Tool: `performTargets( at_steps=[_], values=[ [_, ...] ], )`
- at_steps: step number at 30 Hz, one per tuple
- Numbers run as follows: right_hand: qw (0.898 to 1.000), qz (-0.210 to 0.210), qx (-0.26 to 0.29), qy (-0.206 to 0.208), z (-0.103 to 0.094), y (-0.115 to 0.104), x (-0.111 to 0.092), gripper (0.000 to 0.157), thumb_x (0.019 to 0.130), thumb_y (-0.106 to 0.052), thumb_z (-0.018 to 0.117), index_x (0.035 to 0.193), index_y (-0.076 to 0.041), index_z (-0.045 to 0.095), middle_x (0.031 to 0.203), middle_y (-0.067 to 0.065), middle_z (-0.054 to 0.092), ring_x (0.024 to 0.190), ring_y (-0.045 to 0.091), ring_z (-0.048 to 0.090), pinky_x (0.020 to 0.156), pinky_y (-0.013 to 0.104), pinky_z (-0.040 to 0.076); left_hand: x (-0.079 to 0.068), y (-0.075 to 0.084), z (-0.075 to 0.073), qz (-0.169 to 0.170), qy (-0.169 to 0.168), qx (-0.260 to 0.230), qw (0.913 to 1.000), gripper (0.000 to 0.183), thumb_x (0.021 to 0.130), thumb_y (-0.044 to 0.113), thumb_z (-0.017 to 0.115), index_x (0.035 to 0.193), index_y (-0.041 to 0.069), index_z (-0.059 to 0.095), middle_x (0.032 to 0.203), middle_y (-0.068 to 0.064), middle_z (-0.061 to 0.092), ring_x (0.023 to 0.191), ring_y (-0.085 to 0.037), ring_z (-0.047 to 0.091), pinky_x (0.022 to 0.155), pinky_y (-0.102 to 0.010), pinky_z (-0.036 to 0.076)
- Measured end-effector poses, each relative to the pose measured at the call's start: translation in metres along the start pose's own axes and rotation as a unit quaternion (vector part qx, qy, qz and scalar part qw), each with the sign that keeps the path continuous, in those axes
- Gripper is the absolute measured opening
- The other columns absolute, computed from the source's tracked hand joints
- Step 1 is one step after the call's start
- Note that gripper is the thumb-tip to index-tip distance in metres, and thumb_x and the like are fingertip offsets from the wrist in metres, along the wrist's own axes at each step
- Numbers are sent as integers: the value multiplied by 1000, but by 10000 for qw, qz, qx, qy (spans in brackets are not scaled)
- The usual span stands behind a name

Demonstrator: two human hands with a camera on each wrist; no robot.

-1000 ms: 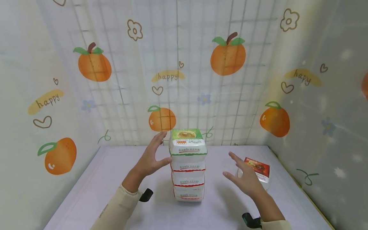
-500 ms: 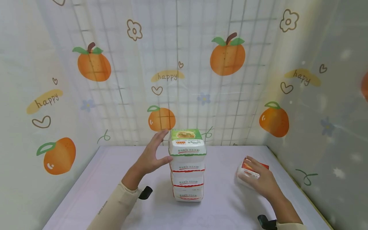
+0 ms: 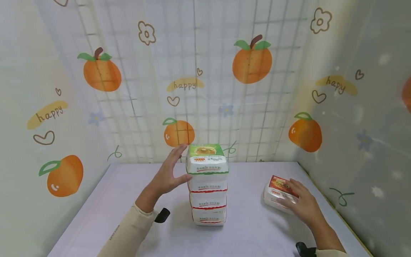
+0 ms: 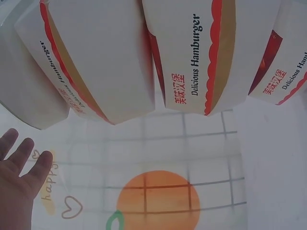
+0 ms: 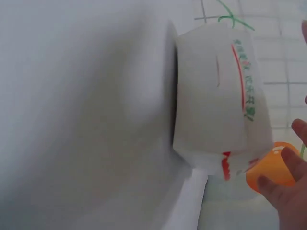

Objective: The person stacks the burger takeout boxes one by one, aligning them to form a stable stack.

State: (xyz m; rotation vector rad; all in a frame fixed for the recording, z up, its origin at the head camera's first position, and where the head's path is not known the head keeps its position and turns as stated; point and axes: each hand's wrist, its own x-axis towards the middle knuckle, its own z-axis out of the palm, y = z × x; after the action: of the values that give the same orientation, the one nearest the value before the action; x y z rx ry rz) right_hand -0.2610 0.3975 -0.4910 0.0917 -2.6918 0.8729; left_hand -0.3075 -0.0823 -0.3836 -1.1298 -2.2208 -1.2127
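In the head view, a stack of several hamburger boxes stands upright in the middle; the top box point(image 3: 207, 159) has a green lid, and a red-edged white box point(image 3: 208, 201) sits below. My left hand point(image 3: 163, 180) is at the stack's left side, thumb and fingers spread around the green-lidded box's corner. A separate red-lidded hamburger box point(image 3: 273, 194) lies on the table at the right. My right hand point(image 3: 303, 203) reaches over its right side, fingers spread and overlapping the lid. The right wrist view shows this box point(image 5: 216, 100) with my fingertips point(image 5: 290, 158) beside it.
The white table point(image 3: 128, 200) ends at a back wall of translucent curtain point(image 3: 212, 92) printed with oranges. A wire grid shows through it. Side curtains point(image 3: 369, 171) flank the table, and a gap separates the stack from the red-lidded box.
My right hand has moved right, from the gap near the stack across the red-lidded box to its right side. My left hand has stayed by the top of the stack.
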Motion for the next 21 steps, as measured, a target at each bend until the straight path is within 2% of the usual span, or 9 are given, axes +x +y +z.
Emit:
performTargets(
  at_steps=[2, 5, 9, 12, 16, 21],
  values=[
    [9999, -91, -41, 72, 1, 4, 0, 83, 80, -48, 76, 143, -3, 46, 151, 25, 30, 136, 49, 22, 95, 74, 24, 1, 0, 0, 0, 25, 21, 10000, 85, 85, 52, 66, 155, 30, 23, 156, 6, 24, 141, -19, 23, 103, -59, 34],
    [10000, -44, -21, 42, 2, 9, 0, 85, 78, -46, 79, 143, -2, 45, 152, 26, 26, 136, 51, 20, 95, 74, 24, 2, 0, 1, 20, 5, 6, 10000, 85, 85, 53, 65, 155, 29, 23, 156, 6, 24, 140, -18, 24, 103, -58, 34],
    [9988, 362, 23, -331, 3, 16, 2, 102, 77, -54, 76, 151, -2, 29, 157, 27, 7, 136, 57, 11, 94, 77, 20, 2, 0, 1, 78, -19, -31, 10000, 86, 85, 53, 65, 155, 23, 24, 156, 1, 25, 140, -19, 25, 103, -57, 35],
    [9971, 518, -19, -564, 5, 22, 2, 112, 76, -57, 76, 154, -2, 18, 156, 30, -3, 133, 62, 8, 93, 78, 20, 2, -1, 2, 137, -49, -56, 9999, 87, 85, 51, 65, 155, 20, 25, 156, -3, 25, 140, -21, 25, 103, -56, 34],
    [9966, 508, -50, -652, 7, 28, -1, 117, 73, -54, 80, 155, -3, 14, 153, 35, -5, 130, 66, 9, 92, 78, 22, 1, -2, 2, 177, -87, -100, 9998, 87, 85, 49, 66, 155, 20, 24, 157, -1, 23, 141, -21, 23, 104, -57, 34],
    [9962, 463, 2, -733, 11, 35, -3, 122, 70, -49, 83, 156, -5, 10, 152, 36, -7, 129, 67, 9, 92, 79, 22, 2, -2, 3, 205, -78, -71, 9997, 89, 85, 56, 63, 155, 16, 24, 157, -3, 23, 141, -21, 23, 104, -55, 34]
  ],
)
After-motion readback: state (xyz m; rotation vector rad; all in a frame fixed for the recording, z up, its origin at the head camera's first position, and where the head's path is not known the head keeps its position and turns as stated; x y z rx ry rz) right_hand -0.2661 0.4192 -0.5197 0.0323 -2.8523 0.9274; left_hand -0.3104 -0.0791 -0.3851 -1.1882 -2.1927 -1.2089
